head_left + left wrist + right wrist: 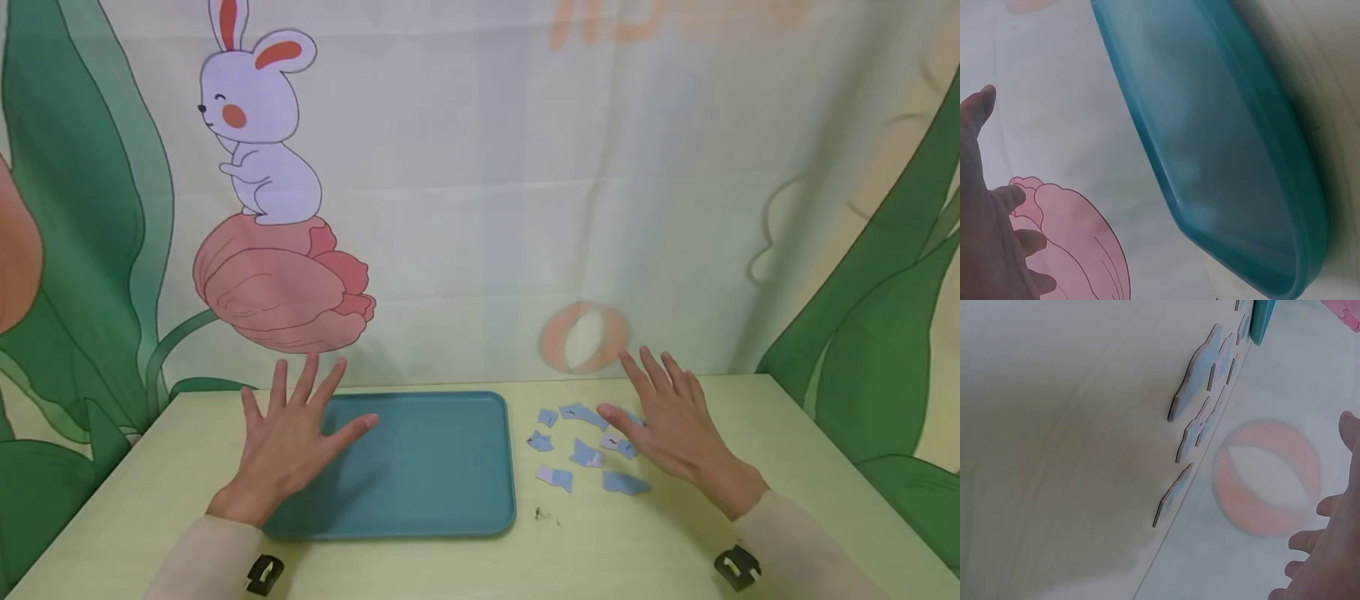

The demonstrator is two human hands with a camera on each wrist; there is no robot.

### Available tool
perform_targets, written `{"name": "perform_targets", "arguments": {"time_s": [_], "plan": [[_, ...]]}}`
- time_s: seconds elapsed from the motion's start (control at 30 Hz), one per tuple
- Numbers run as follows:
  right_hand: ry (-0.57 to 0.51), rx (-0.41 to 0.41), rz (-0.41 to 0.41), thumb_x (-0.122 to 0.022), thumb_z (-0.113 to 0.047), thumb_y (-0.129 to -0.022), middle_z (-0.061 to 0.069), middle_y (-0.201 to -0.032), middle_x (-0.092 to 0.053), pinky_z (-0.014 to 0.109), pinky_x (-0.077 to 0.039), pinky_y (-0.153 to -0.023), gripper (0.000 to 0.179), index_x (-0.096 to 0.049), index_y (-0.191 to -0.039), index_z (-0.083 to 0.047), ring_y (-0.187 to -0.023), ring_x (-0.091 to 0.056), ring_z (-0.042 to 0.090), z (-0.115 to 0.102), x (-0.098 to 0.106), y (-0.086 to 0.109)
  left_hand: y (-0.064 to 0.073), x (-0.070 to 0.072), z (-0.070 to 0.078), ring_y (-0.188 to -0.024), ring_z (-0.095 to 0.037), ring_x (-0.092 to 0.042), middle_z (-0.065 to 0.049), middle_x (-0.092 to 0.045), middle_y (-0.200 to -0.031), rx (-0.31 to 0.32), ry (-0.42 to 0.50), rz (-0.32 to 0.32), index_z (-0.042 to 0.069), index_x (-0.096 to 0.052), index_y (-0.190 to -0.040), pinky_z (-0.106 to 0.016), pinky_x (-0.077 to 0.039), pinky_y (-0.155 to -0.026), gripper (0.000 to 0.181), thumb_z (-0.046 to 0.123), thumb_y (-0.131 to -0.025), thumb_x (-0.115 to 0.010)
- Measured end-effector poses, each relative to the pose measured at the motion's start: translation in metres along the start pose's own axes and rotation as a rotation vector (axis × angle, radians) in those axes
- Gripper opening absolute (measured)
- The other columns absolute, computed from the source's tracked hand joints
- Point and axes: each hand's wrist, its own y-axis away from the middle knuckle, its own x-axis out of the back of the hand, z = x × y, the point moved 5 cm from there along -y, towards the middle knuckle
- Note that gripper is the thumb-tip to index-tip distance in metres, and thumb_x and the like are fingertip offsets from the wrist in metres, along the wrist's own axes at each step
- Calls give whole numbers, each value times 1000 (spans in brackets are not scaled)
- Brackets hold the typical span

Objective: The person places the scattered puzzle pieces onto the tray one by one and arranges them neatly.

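Note:
My left hand hovers with spread fingers over the left side of a teal tray. The left wrist view shows that hand beside the tray, apart from it. On the right, my right hand is held up with its fingers extended, holding nothing. Beneath and left of it lie several flat blue and pale puzzle pieces, among them a blue piece, a two-toned piece and a long piece. Part of the group is hidden behind the right hand. In the right wrist view a thick-edged piece lies flat.
The pale yellow table ends at a hanging cloth printed with a rabbit, flower and leaves. Close to the pieces is a small dark mark or scrap, too small to tell. Each sleeve bears a black band.

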Motion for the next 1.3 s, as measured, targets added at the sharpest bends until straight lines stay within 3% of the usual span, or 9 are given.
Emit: {"name": "perform_targets", "arguments": {"time_s": [0.4,0.6,0.7,0.83,1.03,1.3], "plan": [[-108,8,16,-60,-52,-104,31,-169,-24,76,-13,-118,85,-28,-167,-3,-154,-16,56,10,0,2,1,1,-15,-157,-54,-2,-19,-12,-176,22,124,28,20,-22,-171,-86,2,-111,102,75,-94,-60],[-261,-23,23,-66,-43,-104,28,-170,-23,81,-19,-114,83,-30,-166,-3,-153,-18,55,22,8,4,-1,8,-25,-156,-54,-15,-24,-18,-173,14,218,83,17,-23,-171,-86,-12,-111,101,65,-94,-69],[-314,-42,34,-66,-41,-105,26,-171,-23,80,-21,-113,81,-29,-167,-4,-154,-18,53,24,11,1,-1,13,-32,-155,-53,-20,-23,-18,-174,43,281,99,16,-25,-170,-86,-20,-109,99,61,-95,-71],[-360,-83,45,-64,-43,-106,24,-171,-25,80,-21,-114,81,-27,-168,-7,-154,-20,51,24,13,0,0,18,-42,-155,-52,-21,-20,-15,-175,83,358,96,16,-23,-171,-87,-25,-105,97,57,-97,-71],[-428,-156,46,-62,-44,-107,26,-168,-29,73,-30,-115,80,-26,-168,-6,-151,-28,51,27,9,7,-1,13,-46,-156,-51,-19,-20,-15,-175,90,414,61,12,-23,-170,-85,-24,-109,98,52,-97,-74],[-444,-143,26,-66,-39,-106,25,-164,-37,67,-37,-114,75,-35,-163,-1,-148,-35,49,25,3,9,3,4,-59,-153,-51,-25,-23,-22,-173,120,473,50,11,-24,-170,-80,-30,-110,98,44,-96,-79]]}}
